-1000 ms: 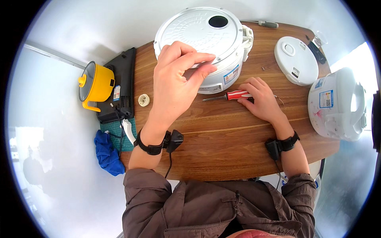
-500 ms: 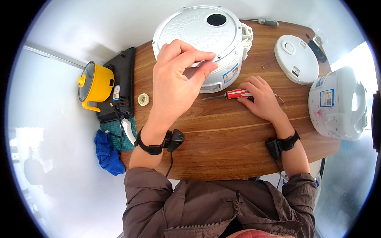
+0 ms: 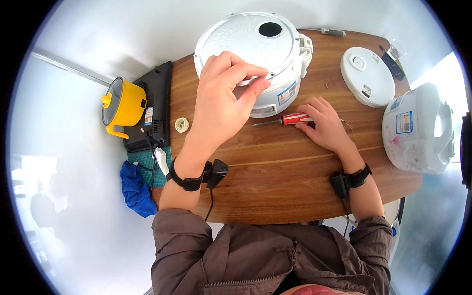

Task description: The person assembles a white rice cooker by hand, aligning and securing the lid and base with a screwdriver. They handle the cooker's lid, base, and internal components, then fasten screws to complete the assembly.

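A white rice cooker (image 3: 290,81) stands at the table's far side, its round pale plate (image 3: 233,37) with a black oval opening facing up. My left hand (image 3: 221,103) is over the near rim, thumb and index finger pinched close beside a small screw hole (image 3: 272,74). Whatever lies between those fingertips is too small to make out. My right hand (image 3: 322,120) rests on the table, its fingers around the red-and-white handle of a screwdriver (image 3: 295,118). The screwdriver lies flat, its metal shaft pointing left below the cooker.
Right of the cooker lie a round white cover (image 3: 368,76) and another white rice cooker (image 3: 418,128). A grey-handled tool (image 3: 333,32) is at the back. On the left are a small cream round part (image 3: 181,125), a yellow pot (image 3: 129,103), a black appliance (image 3: 157,93) and a blue cloth (image 3: 135,189).
The view has shifted slightly, so the tabletop things appear a little lower. My left hand keeps its pinch at the rim, and my right hand stays on the screwdriver.
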{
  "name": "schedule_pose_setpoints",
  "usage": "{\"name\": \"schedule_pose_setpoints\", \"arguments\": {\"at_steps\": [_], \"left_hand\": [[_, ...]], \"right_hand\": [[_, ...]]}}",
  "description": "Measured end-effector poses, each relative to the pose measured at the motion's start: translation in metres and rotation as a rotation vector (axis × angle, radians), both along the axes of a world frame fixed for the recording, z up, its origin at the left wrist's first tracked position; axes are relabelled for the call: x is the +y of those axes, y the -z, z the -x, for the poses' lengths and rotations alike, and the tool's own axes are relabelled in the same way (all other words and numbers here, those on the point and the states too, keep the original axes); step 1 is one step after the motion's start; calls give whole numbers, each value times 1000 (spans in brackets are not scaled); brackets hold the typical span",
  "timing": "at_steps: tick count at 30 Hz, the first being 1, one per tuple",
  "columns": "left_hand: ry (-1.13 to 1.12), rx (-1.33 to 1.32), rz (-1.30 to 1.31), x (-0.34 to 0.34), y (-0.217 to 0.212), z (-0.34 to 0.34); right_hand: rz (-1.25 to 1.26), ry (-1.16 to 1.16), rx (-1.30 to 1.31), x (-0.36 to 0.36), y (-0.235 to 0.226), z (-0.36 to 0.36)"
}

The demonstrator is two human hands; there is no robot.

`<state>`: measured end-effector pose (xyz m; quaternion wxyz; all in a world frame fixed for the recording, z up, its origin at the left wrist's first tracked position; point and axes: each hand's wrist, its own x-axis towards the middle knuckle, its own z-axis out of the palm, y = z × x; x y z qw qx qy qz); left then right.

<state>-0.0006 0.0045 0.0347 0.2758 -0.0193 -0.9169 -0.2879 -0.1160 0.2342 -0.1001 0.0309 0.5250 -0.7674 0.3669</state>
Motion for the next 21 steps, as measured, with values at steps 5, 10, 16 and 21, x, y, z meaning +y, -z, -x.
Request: {"name": "schedule_pose_setpoints", "arguments": {"at_steps": [5,10,16,21], "left_hand": [[80,-95,174,-6,-18,1],[102,-78,211,-30,-40,25],[64,-245,437,-56,-38,47],[67,-302,443,-54,-38,44]], "right_hand": [[8,-3,5,1,0,1],[10,-6,14,1,0,1],[20,-9,6,1,2,1],[20,-5,17,0,0,-1]]}}
